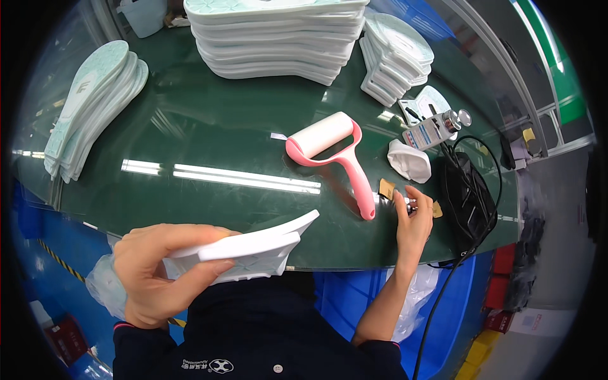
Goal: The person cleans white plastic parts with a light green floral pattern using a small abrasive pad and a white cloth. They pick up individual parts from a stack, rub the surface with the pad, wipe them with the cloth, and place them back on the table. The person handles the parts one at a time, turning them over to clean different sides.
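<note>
My left hand point(158, 269) pinches a white moulded plastic part point(266, 244) between thumb and fingers, raised at the table's near edge and tilted. Its layered edges face me, so I cannot tell whether it is one piece or two. Down on the table at the right, my right hand point(415, 221) has bent fingers around a small, shiny thing that is mostly hidden. Brown paper scraps point(387, 189) lie beside those fingertips. Left of this hand rests a lint roller point(326, 136) with a pink handle and white roll. A crumpled white cloth point(408, 161) lies beyond the right hand.
Tall stacked white panels point(272, 47) stand at the back, with smaller stacks at left point(95, 111) and right point(396, 57). A bottle point(430, 130) lies by a black bag point(468, 196) with cables. Below the green table point(221, 133) is a blue bin point(459, 304).
</note>
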`<state>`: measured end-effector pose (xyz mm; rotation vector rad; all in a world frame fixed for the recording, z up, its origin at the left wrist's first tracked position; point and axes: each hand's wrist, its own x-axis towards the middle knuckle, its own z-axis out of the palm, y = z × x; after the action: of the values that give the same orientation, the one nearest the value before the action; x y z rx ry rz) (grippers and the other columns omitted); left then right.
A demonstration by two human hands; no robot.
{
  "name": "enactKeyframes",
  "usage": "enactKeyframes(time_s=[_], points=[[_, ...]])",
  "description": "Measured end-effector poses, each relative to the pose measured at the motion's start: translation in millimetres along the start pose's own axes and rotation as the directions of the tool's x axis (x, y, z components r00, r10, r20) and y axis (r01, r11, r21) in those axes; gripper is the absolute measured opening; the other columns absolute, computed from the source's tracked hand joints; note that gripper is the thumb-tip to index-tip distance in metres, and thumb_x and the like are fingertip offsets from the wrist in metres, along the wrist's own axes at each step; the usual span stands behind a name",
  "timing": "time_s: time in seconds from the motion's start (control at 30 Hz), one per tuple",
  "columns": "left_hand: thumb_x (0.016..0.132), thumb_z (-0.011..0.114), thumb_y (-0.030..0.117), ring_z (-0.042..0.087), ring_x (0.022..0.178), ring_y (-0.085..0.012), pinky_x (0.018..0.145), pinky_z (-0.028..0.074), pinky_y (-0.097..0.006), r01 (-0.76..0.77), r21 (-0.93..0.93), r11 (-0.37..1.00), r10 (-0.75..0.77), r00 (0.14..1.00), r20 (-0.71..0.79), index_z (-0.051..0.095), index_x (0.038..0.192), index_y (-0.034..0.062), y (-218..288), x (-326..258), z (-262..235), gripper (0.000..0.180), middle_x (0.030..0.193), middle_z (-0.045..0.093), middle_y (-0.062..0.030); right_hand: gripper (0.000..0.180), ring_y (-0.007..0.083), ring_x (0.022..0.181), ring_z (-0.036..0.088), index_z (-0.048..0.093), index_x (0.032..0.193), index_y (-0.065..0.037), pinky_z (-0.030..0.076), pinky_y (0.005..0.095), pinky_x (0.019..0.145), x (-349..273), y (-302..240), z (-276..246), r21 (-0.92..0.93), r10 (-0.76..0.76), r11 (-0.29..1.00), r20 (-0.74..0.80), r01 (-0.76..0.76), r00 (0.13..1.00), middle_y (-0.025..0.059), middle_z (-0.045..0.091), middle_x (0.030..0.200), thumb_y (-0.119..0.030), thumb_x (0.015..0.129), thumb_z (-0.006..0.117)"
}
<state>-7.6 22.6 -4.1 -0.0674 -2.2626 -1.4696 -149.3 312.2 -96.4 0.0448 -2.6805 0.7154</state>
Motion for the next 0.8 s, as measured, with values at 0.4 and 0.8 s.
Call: enactKeyframes(time_s=[0.4,0.8], points=[[0.066,0.063,-0.004,0.062,0.068,-0.0218,0.058,0.048,-0.026,-0.102,-0.159,0.982,0.136,0.965,0.224,0.056,0.094,-0.0051,-5,2,-13,0.030,0.080,0.062,-0.0162,0.023,0.0140,0.074,0.055,0.037,0.102,-0.001,0.038,0.0172,0.046,-25,-98,-39,0.842,0.081,0.540,-0.052,0.000,0.995,0.0150,0.055,0.082,-0.001,0.081,0.044],[0.058,0.069,-0.004,0.063,0.071,-0.0229,0.059,0.050,-0.026,-0.128,-0.206,0.970,0.168,0.967,0.190,0.057,0.091,-0.0020,12,3,6,0.035,0.080,0.062,-0.0160,0.026,0.0129,0.054,0.044,0.040,0.081,-0.004,0.036,0.0202,0.053,-83,-219,-58,0.931,0.144,0.342,-0.185,0.127,0.972,0.0058,0.047,0.060,0.004,0.066,0.059]])
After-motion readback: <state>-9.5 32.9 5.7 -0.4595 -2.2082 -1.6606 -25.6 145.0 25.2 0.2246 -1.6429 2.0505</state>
